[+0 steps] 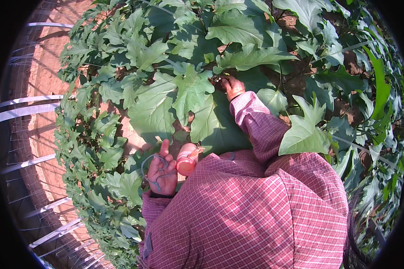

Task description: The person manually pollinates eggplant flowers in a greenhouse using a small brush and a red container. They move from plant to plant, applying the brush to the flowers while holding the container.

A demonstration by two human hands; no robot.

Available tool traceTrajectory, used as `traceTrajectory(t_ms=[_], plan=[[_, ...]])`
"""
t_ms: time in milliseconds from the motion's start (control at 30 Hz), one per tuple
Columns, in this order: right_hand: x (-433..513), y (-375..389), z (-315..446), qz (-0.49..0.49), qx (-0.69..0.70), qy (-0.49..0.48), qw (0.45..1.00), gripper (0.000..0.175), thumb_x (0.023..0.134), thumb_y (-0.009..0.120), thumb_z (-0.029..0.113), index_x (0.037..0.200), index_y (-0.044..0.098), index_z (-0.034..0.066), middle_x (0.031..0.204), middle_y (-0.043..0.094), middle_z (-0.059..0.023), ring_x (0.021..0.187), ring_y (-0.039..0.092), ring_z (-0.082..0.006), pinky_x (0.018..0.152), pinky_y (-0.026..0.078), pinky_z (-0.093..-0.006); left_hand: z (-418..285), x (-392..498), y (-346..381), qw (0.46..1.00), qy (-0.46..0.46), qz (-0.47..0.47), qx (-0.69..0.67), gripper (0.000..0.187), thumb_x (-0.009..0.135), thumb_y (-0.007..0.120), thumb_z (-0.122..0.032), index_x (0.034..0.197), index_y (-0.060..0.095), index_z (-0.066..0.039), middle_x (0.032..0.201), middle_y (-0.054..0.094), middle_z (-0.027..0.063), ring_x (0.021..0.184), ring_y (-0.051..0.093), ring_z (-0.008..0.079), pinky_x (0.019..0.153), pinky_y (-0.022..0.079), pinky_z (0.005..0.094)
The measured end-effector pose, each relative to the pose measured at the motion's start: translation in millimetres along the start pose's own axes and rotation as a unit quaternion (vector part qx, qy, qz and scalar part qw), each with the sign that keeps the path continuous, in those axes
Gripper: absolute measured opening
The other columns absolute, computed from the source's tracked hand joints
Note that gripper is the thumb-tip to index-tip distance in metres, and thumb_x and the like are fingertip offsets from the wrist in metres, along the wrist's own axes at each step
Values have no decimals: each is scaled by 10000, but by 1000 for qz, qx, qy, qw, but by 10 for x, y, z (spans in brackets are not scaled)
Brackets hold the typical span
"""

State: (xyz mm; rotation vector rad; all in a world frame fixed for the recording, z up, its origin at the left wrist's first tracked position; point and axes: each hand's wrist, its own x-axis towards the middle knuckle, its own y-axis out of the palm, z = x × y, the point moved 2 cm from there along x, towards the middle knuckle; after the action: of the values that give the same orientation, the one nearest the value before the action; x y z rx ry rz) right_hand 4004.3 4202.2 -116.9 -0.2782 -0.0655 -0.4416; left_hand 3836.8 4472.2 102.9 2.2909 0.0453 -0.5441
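Note:
My left hand (pixel 163 173) is palm up, one finger raised and the others curled over a thin blue-grey cord (pixel 143 168) looped about it. Close against its right side is a small jar (pixel 187 158) with a pinkish-red end; whether the hand supports it is unclear. Dry, brownish plant bits (pixel 198 150) lie at the jar's upper side. My right hand (pixel 234 86) reaches forward among eggplant-like leaves, its fingertips at a shaded stem junction (pixel 216 79). What these fingers touch is too dark to make out. A large lobed leaf (pixel 192 89) spreads just left of them.
Dense leafy plants (pixel 134 53) surround me ahead and on both sides. Thin strings (pixel 353 47) cross the foliage. At left, bare reddish soil (pixel 48 77) borders pale curved bars (pixel 30 111). One broad leaf (pixel 304 131) overlaps my right sleeve (pixel 256 124).

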Motion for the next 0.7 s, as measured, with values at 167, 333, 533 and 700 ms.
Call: traceTrajectory(t_ms=[167, 333, 533, 700], plan=[[-132, 79, 126, -45, 6, -12, 999, 206, 874, 535, 173, 1010, 623, 46, 789, 672, -103, 732, 661, -193, 666, 510, -292, -208, 50, -300, 998, -41, 55, 3, 309, 878, 533, -143, 1135, 519, 27, 1308, 454, 153, 779, 504, 142, 655, 435, 238], [-305, 229, 292, -88, -89, -32, 992, 178, 886, 548, 160, 1000, 622, 46, 775, 664, -110, 718, 658, -184, 672, 508, -282, -499, 81, -718, 999, 1, 40, 18, 188, 848, 570, -124, 1003, 575, -18, 1327, 435, 154, 820, 502, 168, 662, 431, 253], [-899, -266, 1873, -259, -64, -151, 952, 177, 925, 527, 190, 961, 609, 37, 736, 634, -61, 661, 602, -110, 597, 466, -236, -1200, -81, -1606, 992, 0, 104, -77, 169, 903, 505, -153, 971, 597, -29, 1295, 468, 157, 839, 528, 161, 640, 435, 256], [-1632, -322, 3283, -367, 99, -264, 887, 261, 953, 449, 215, 967, 576, -13, 729, 602, -76, 630, 545, -124, 600, 446, -235, -1755, -248, -1866, 980, -47, 181, -62, 333, 899, 508, -202, 1124, 511, 43, 922, 489, 90, 774, 531, 167, 791, 434, 394]])
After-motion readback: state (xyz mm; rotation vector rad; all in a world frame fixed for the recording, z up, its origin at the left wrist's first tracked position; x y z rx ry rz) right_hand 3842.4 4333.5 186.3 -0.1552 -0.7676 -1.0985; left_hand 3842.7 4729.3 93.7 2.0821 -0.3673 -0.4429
